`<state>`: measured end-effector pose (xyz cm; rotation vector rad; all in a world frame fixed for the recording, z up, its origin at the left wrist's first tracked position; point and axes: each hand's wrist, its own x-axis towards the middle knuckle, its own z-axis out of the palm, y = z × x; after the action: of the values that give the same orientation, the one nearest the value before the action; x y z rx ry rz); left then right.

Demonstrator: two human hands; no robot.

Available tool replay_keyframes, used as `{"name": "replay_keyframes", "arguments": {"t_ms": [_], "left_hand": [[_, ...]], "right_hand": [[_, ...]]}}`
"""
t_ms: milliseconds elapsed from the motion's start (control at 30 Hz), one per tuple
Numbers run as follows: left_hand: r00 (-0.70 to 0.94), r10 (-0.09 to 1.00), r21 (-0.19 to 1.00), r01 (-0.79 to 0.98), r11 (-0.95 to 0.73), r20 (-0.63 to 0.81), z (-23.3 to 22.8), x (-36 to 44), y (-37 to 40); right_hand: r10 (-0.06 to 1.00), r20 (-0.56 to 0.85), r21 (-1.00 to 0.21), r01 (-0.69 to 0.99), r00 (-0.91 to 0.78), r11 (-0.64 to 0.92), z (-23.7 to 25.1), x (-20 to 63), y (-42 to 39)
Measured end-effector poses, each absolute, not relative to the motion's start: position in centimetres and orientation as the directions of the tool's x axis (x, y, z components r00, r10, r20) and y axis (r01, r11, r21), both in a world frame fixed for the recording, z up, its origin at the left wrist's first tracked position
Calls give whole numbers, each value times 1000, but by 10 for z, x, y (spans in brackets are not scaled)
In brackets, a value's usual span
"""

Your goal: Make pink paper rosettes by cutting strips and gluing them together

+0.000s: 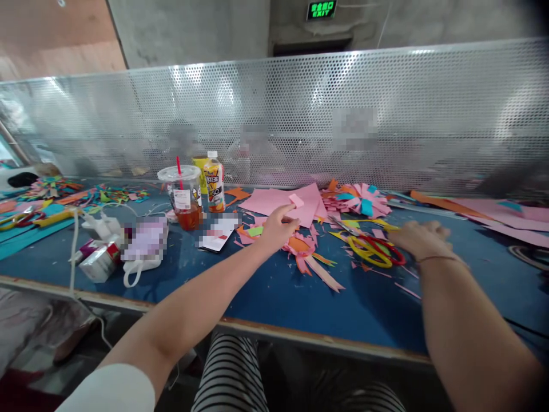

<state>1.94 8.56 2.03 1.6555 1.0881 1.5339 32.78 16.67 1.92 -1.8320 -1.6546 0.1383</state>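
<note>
My left hand [278, 228] pinches a small pink paper piece [295, 200] between thumb and fingers, above pink paper sheets [270, 201]. Below that hand lies a paper cluster [300, 246] of pink and orange strips with hanging tails. To the right, my right hand [422, 240] is low over the table, blurred, its thumb stretched out and fingers apart. The thumb is by the end of a yellow-handled tool [377, 223]; whether they touch is unclear. Scissors with red and yellow handles [371, 252] lie to the left of this hand.
A pink and blue paper pompom [364, 200] lies by the perforated metal screen [291, 114]. On the left stand an iced drink cup [184, 200] and a bottle [214, 183], near a phone [218, 233], a lilac pouch [146, 243] and a white cable [75, 252]. Pink sheets [514, 220] lie right.
</note>
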Motion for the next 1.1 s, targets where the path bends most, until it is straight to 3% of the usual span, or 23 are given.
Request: {"name": "replay_keyframes", "arguments": {"t_ms": [67, 133, 200, 267, 333, 467, 667, 867, 1100], "left_hand": [[19, 872, 862, 138, -488, 490, 19, 21, 86], [56, 869, 860, 125, -495, 492, 17, 23, 86], [95, 871, 864, 112, -491, 482, 16, 23, 85], [138, 861, 859, 91, -503, 489, 14, 22, 84], [169, 842, 839, 110, -533, 513, 12, 21, 85], [220, 814, 793, 196, -577, 538, 7, 20, 89], [311, 761, 744, 200, -638, 569, 6, 20, 88], [366, 795, 826, 112, -553, 483, 12, 19, 83], [302, 813, 825, 127, -551, 497, 10, 20, 82]], "right_hand": [[907, 403, -513, 851, 122, 114, 27, 288, 156], [902, 414, -648, 656, -124, 387, 31, 247, 146], [890, 398, -789, 413, -221, 455, 30, 213, 136], [893, 374, -904, 119, -249, 411, 27, 188, 127], [902, 351, -935, -138, -251, 326, 24, 174, 120], [930, 301, -898, -391, -212, 201, 23, 163, 111], [941, 243, -861, -498, -235, 98, 24, 162, 112], [942, 227, -857, -510, -246, 73, 20, 164, 115], [958, 178, -865, -501, -226, 43, 20, 164, 115]]}}
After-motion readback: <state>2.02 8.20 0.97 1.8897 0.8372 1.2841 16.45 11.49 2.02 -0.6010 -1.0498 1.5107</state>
